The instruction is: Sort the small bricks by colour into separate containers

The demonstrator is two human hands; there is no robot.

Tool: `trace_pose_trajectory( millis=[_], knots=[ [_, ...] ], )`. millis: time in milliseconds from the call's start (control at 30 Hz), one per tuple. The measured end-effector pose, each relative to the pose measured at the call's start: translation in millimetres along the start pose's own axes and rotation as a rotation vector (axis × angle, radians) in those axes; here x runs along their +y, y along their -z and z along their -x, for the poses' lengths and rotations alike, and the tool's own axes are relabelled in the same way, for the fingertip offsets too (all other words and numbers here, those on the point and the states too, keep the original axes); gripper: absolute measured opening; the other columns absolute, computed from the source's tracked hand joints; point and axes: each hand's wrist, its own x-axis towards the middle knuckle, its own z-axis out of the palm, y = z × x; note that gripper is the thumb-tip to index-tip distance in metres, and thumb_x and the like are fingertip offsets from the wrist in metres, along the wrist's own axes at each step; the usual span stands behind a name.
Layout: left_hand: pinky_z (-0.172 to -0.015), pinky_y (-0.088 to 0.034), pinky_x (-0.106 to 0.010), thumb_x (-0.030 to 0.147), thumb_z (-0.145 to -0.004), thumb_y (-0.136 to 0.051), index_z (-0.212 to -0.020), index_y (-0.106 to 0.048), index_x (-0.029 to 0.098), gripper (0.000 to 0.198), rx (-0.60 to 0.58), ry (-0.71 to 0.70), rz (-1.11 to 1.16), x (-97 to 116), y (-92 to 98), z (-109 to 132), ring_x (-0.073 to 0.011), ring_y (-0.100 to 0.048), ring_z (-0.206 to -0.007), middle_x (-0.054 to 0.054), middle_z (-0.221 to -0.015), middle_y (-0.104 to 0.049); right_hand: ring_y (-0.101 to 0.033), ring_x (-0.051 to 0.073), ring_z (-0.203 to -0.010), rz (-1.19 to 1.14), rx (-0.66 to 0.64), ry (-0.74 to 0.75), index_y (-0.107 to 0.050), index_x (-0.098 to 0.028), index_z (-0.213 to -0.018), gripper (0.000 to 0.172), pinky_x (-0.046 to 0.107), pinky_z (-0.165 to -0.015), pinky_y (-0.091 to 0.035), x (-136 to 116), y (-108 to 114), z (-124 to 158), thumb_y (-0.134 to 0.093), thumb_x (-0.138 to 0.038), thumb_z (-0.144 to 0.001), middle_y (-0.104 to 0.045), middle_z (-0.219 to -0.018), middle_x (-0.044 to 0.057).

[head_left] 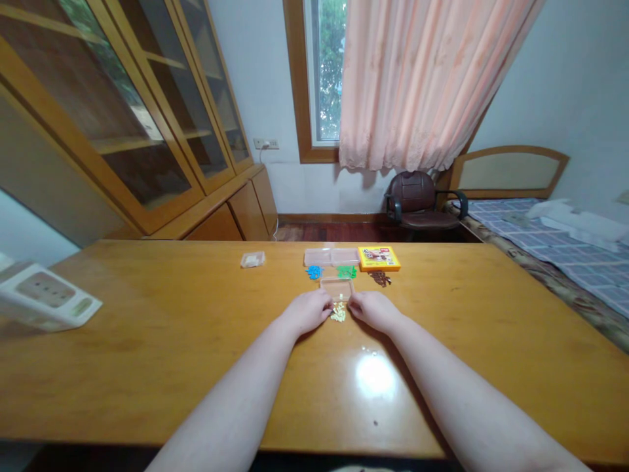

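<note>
Now flat on the wooden table (147, 341): two bare hands, close together, forearms reaching in from the near edge. On the left hand (308, 312), fingers curled and tucked toward the right; on the right hand (376, 309), fingers curled likewise, tucked toward the left. Narrow, both of them. Pinching a piece or not: cannot tell, too small to make out.

Between the two sets of fingertips, one small heap of pale yellow pieces (338, 313), just beside both hands. Just beyond the fingertips, one small clear box (337, 286), open side up, at the far edge of that heap.

Farther out, past the box, three more heaps: one of blue pieces (314, 271) beyond the left hand, one of green pieces (346, 271) beyond the right hand, one of brown pieces (380, 279) beyond the right hand and a little to its right. Past those, one clear double tray (331, 256) and, just to its right, one yellow carton (379, 258).

Well off to the left of the left hand, one flat clear case (252, 259), alone. Far to the left, at the table's edge, one white gadget (44, 298), blurred.

Beyond the table, one dark armchair (417, 200), one bed (565, 242), one pink curtain (422, 78), one glass-fronted cabinet (147, 118).
</note>
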Motion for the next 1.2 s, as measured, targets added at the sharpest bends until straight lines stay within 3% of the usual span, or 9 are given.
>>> trace_pose_trajectory(
  millis=[167,300,400,533,667,867,967,1067,1200],
  knots=[
    [-0.068,-0.044,-0.026,0.027,-0.083,-0.051,-0.084,-0.062,0.022,0.013,-0.008,0.015,-0.007,4,6.1,2,-0.0177,-0.060,-0.078,-0.003,-0.088,-0.064,-0.061,0.016,-0.070,-0.118,0.075,0.009,-0.064,-0.018,-0.084,0.019,0.023,-0.062,-0.036,3,-6,-1,-0.048,-0.028,-0.086,-0.069,-0.080,0.006],
    [-0.066,-0.043,-0.026,0.026,-0.082,-0.051,-0.085,-0.062,0.022,0.012,0.002,0.021,-0.015,5,7.7,2,-0.0176,-0.060,-0.077,-0.003,-0.088,-0.065,-0.054,0.013,-0.062,-0.321,0.253,-0.114,-0.063,-0.018,-0.090,0.018,0.022,-0.058,-0.035,7,-12,-6,-0.048,-0.028,-0.086,-0.064,-0.069,0.002],
    [-0.066,-0.043,-0.025,0.024,-0.082,-0.052,-0.083,-0.062,0.021,0.011,-0.002,0.026,-0.029,4,6.9,2,-0.0175,-0.060,-0.077,-0.003,-0.087,-0.065,-0.050,0.013,-0.056,-0.395,0.284,-0.159,-0.063,-0.018,-0.101,0.024,0.022,-0.055,-0.034,10,-13,-9,-0.047,-0.029,-0.086,-0.061,-0.063,0.000],
    [-0.064,-0.042,-0.025,0.025,-0.083,-0.050,-0.081,-0.062,0.020,0.013,-0.018,0.033,-0.043,3,6.3,2,-0.0172,-0.060,-0.074,-0.003,-0.084,-0.065,-0.050,0.012,-0.056,-0.431,0.220,-0.040,-0.066,-0.019,-0.094,0.023,0.022,-0.055,-0.034,11,-12,-5,-0.048,-0.031,-0.086,-0.061,-0.062,0.000],
    [-0.064,-0.042,-0.025,0.026,-0.084,-0.050,-0.080,-0.062,0.020,0.014,-0.013,0.009,-0.030,2,7.5,3,-0.0167,-0.059,-0.073,-0.003,-0.081,-0.063,-0.056,0.013,-0.064,-0.407,0.109,0.066,-0.068,-0.020,-0.084,0.017,0.022,-0.060,-0.036,8,-11,0,-0.052,-0.027,-0.082,-0.068,-0.073,0.002],
    [-0.072,-0.043,-0.025,0.029,-0.088,-0.045,-0.088,-0.061,0.019,0.019,0.211,0.073,0.037,-4,8.6,-2,-0.0155,-0.058,-0.082,-0.004,-0.092,-0.062,-0.061,0.014,-0.072,-0.340,0.082,0.028,-0.069,-0.022,-0.089,0.017,0.023,-0.064,-0.039,7,-12,-2,-0.054,-0.026,-0.081,-0.071,-0.083,0.003],
    [-0.074,-0.043,-0.026,0.030,-0.089,-0.045,-0.089,-0.062,0.020,0.020,0.247,0.144,0.029,-7,10.7,-4,-0.0157,-0.058,-0.084,-0.005,-0.096,-0.062,-0.062,0.015,-0.076,-0.308,0.065,0.034,-0.069,-0.023,-0.091,0.018,0.023,-0.067,-0.040,6,-11,-3,-0.054,-0.027,-0.081,-0.071,-0.086,0.003],
    [-0.071,-0.043,-0.025,0.032,-0.087,-0.047,-0.087,-0.062,0.021,0.019,0.177,0.149,-0.010,-9,17.0,0,-0.0158,-0.059,-0.081,-0.004,-0.093,-0.063,-0.063,0.016,-0.077,-0.253,0.038,0.042,-0.070,-0.024,-0.092,0.020,0.023,-0.067,-0.040,4,-9,-2,-0.052,-0.028,-0.083,-0.072,-0.088,0.003],
    [-0.062,-0.041,-0.025,0.037,-0.079,-0.057,-0.078,-0.062,0.022,0.016,-0.016,0.153,-0.035,-8,25.1,7,-0.0169,-0.059,-0.072,-0.002,-0.083,-0.066,-0.063,0.016,-0.077,-0.168,-0.002,0.045,-0.071,-0.023,-0.088,0.021,0.023,-0.067,-0.038,1,-6,-2,-0.051,-0.029,-0.085,-0.072,-0.087,0.005]
  ],
)
